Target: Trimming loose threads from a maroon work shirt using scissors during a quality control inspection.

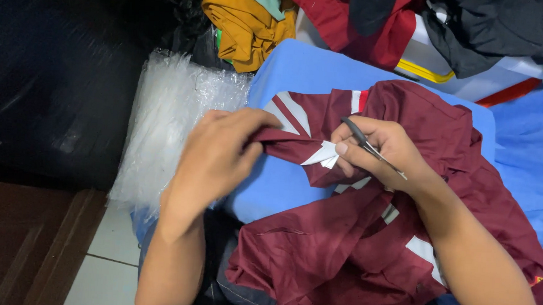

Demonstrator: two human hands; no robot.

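Pinching the maroon shirt (366,240) taut on the blue cloth (302,66) with left hand (218,158) closed, right hand (378,153) gripping small snips (372,147), trimming best kept close to the white tag (323,155).

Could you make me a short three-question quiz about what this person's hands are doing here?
1. True or false: the right hand holds small thread snips.
2. What does the left hand pinch?
A. the clear plastic bags
B. the maroon garment
C. the yellow cloth
3. What colour is the surface under the garment?

Key: 1 true; 2 B; 3 blue.
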